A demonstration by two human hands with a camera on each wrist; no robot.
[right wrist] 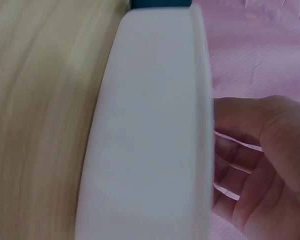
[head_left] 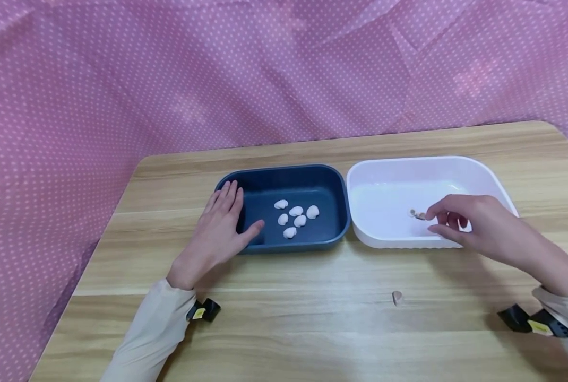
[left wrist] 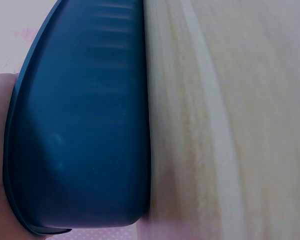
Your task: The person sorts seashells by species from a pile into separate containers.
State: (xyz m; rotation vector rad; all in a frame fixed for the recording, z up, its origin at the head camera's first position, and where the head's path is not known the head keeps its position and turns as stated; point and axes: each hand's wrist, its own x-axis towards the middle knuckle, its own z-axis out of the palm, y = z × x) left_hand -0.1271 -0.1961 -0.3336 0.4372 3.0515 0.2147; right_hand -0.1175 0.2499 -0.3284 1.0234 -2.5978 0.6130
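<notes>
My left hand [head_left: 214, 231] rests with fingers spread across the left end of the dark blue tray [head_left: 284, 246]. In the left wrist view, part of that hand [left wrist: 0, 160] lies along the tray's rim. Several white ribbed seashells [head_left: 295, 211] are inside the blue tray. Over the white tray [head_left: 384, 242], my right hand [head_left: 475, 220] is bent loosely, thumb and index finger apart. Small brownish shells [head_left: 412, 213] show in the white tray, close by the index fingertip. In the right wrist view, the tray's wall [right wrist: 150, 125] hides the fingertips.
A single brownish shell [head_left: 397, 298] lies on the wooden table [head_left: 303, 307] in front of the white tray. The two trays stand side by side, rims nearly meeting. Behind the table hangs a pink dotted cloth [head_left: 265, 74].
</notes>
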